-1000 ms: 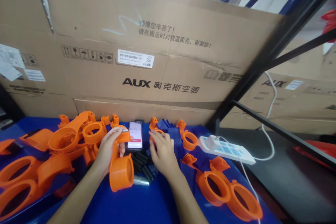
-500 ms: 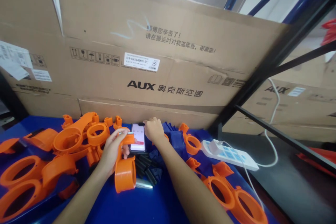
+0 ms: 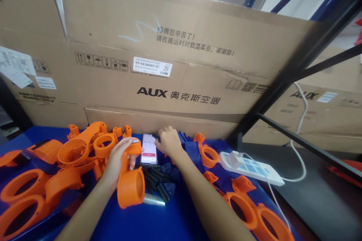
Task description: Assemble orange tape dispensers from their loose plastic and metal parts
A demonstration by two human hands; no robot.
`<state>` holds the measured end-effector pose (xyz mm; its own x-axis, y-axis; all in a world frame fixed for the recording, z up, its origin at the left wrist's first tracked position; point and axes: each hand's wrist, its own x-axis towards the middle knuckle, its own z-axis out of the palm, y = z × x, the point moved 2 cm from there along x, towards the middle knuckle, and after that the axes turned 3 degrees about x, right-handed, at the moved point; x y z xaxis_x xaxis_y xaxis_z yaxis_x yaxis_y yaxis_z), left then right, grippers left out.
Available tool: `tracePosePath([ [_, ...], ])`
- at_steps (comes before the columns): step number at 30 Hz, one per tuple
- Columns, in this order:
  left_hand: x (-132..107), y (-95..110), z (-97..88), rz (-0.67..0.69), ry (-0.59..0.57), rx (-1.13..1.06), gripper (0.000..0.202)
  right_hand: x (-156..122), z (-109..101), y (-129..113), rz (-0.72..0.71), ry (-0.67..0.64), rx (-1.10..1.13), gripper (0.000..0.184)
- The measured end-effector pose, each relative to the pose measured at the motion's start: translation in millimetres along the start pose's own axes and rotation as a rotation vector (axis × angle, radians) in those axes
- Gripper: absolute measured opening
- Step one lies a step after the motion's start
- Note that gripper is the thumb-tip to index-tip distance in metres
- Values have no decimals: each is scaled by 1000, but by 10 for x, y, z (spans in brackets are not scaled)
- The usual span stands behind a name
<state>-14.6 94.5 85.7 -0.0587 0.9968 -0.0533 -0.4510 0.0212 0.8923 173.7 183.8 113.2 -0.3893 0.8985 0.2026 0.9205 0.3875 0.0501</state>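
Note:
My left hand (image 3: 117, 158) is closed around an orange plastic tape dispenser frame (image 3: 131, 188), its ring hanging toward me. A small pale metal strip (image 3: 135, 141) shows at the frame's upper end, by my thumb. Beyond the phone's right edge, my right hand (image 3: 169, 141) is closed, with a small dark piece (image 3: 156, 137) at its fingertips. Between the hands lies a phone (image 3: 149, 148) with a running timer on its screen. Nearer to me are several black tube-like pieces (image 3: 158, 180) and silvery metal strips (image 3: 154, 199).
Several orange dispenser frames (image 3: 73, 150) are heaped on the left of the blue surface (image 3: 161, 222); others (image 3: 243, 207) lie at right. Dark blue parts (image 3: 194, 152) sit past my right hand. A white power strip (image 3: 251, 167) with cables is at right. A large cardboard box (image 3: 181, 64) walls off the back.
My left hand has shifted slightly left with the orange frame, which has turned a little. My right hand has moved slightly right, and the dark piece at its fingertips shows more clearly.

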Motion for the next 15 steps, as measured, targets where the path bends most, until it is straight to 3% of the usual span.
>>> tracePosePath([
  [3,-4,114,-71,-53,-38,-130,35,-281,-185,-26,-85,-20,30,28],
  [6,-1,176,-106,-79,-85,-216,32,-552,-279,-62,-182,-170,34,23],
  [10,-5,136,-75,-94,-110,-196,32,-754,-277,-88,-214,-265,70,17],
  [15,-10,63,-42,-107,-89,-132,36,-819,-227,-82,-240,-249,204,21],
])
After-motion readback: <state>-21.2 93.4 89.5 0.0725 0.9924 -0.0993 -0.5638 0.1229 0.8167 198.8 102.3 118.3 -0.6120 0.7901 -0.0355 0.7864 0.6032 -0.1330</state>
